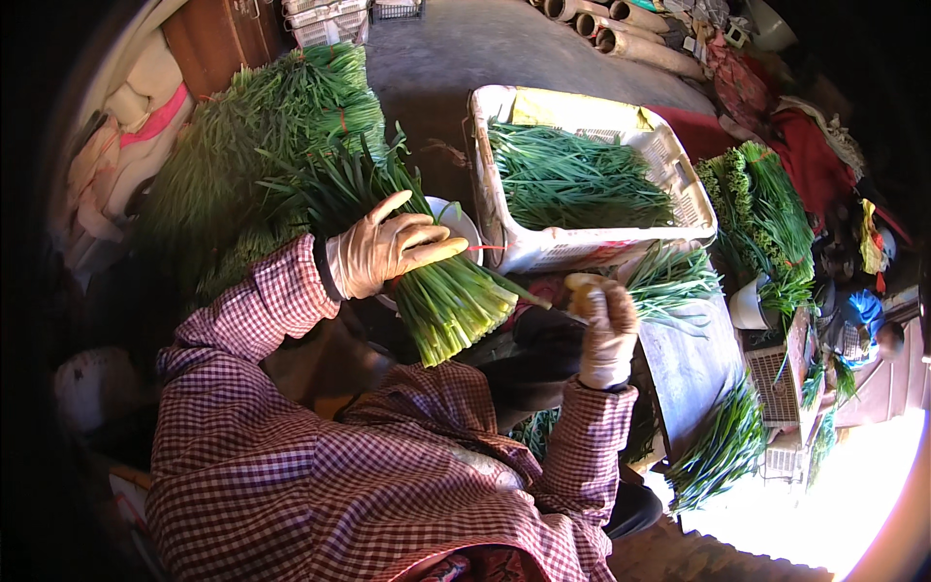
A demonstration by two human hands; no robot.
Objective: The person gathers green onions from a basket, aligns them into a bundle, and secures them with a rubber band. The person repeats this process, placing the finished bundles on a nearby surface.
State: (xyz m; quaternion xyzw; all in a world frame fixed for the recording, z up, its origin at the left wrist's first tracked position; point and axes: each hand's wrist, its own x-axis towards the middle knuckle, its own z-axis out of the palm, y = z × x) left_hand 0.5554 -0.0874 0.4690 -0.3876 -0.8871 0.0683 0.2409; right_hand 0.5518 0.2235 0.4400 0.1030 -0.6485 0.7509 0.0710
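My left hand (pixel 389 251), in a whitish glove with yellowed fingers, grips a thick bundle of garlic chives (pixel 454 305). The cut pale ends point down and right; the dark leaves fan out to the upper left. A red tie (pixel 486 248) sticks out beside the fingers. My right hand (pixel 604 327), gloved too, is curled just right of the bundle. From its fingers a thin stalk (pixel 534 297) runs to the bundle's edge; its held end is partly hidden. Behind the bundle, a white bowl or bucket (pixel 458 218) shows in part.
A white plastic crate (pixel 596 236) of loose chives stands ahead. Tied chives are piled at left (pixel 291 109) and right (pixel 778 211). A board (pixel 691 371) at right carries loose chives (pixel 673 287). Clay-like pipes (pixel 647 54) lie at the back.
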